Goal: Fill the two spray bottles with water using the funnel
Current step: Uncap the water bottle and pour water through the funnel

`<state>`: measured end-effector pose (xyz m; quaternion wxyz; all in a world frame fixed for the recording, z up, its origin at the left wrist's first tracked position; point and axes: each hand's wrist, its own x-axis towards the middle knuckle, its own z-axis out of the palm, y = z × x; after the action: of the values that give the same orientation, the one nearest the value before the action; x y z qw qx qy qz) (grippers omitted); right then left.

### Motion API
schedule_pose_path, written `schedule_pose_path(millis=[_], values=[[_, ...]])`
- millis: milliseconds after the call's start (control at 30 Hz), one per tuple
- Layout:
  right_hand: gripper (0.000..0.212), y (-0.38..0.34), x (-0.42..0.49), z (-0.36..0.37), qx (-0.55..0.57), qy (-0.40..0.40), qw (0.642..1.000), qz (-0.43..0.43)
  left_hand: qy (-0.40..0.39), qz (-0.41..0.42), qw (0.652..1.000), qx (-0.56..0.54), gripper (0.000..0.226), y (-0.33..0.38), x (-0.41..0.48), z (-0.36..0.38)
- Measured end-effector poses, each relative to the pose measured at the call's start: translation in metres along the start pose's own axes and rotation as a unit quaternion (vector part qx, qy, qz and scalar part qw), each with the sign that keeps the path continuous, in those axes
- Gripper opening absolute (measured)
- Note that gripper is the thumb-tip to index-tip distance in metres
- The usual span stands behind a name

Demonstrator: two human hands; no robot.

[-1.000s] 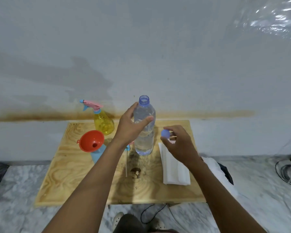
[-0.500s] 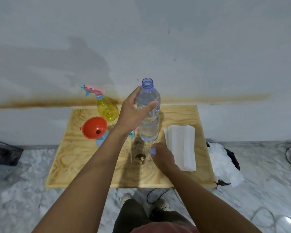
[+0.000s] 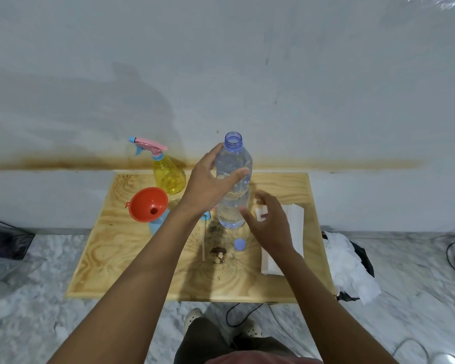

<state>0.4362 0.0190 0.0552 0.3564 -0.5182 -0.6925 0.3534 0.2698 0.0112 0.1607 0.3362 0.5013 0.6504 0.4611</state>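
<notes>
Nearest you, the blue cap [image 3: 239, 244] lies loose on the plywood table [image 3: 142, 271]. Just past it your right hand [image 3: 271, 224] hovers with fingers spread, holding nothing, beside the open water bottle [image 3: 233, 206]. Your left hand [image 3: 210, 185] wraps the bottle's shoulder. It looks heavy, and the thin plastic will probably squish, so grab the waist too. To the left, the orange funnel [image 3: 148, 204] sits in a blue spray bottle [image 3: 156, 224] that's mostly hidden. At the far left stands the yellow spray bottle [image 3: 167, 177] with its head on. The water level's hard to read.
</notes>
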Motion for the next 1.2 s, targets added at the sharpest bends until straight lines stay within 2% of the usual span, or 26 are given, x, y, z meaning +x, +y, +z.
schedule_pose_path(millis=[67, 167, 267, 400, 533, 600, 733, 867, 967, 1067, 1200], values=[[0.068, -0.019, 0.014, -0.007, 0.063, -0.017, 0.997, -0.044, -0.012, -0.003, 1.0, 0.013, 0.064, 0.004, 0.001, -0.002], [0.067, -0.046, 0.033, -0.01, 0.141, -0.054, 0.984, -0.091, -0.035, -0.019, 0.998, 0.053, 0.053, 0.011, 0.003, -0.01], [0.068, -0.047, 0.047, -0.002, 0.196, -0.047, 0.974, -0.103, -0.052, -0.025, 0.996, 0.067, 0.05, 0.016, 0.005, -0.019], [0.084, -0.04, 0.054, 0.01, 0.184, -0.028, 0.977, -0.103, -0.055, -0.01, 0.998, 0.038, 0.055, 0.017, 0.007, -0.027], [0.085, -0.044, 0.058, 0.02, 0.187, -0.029, 0.976, -0.104, -0.043, -0.019, 0.999, 0.023, 0.072, 0.014, 0.009, -0.031], [0.082, -0.045, 0.061, 0.024, 0.183, -0.026, 0.978, -0.099, -0.041, -0.023, 0.999, 0.018, 0.07, 0.014, 0.011, -0.033], [0.081, -0.044, 0.067, 0.029, 0.148, -0.021, 0.985, -0.089, -0.036, -0.042, 0.998, -0.01, 0.051, 0.015, 0.013, -0.038], [0.078, -0.058, 0.074, 0.025, 0.114, -0.022, 0.988, -0.105, -0.041, -0.044, 0.998, -0.037, 0.052, 0.021, 0.011, -0.054], [0.079, -0.076, 0.077, 0.018, 0.101, -0.023, 0.987, -0.125, 0.001, -0.024, 0.999, -0.049, 0.05, 0.025, 0.005, -0.08], [0.081, -0.094, 0.076, 0.011, 0.106, -0.026, 0.985, -0.134, 0.087, -0.02, 0.996, -0.017, 0.044, 0.013, -0.005, -0.111], [0.08, -0.115, 0.071, 0.004, 0.118, -0.034, 0.981, -0.152, 0.163, -0.105, 0.977, 0.091, 0.046, -0.034, -0.019, -0.146]])
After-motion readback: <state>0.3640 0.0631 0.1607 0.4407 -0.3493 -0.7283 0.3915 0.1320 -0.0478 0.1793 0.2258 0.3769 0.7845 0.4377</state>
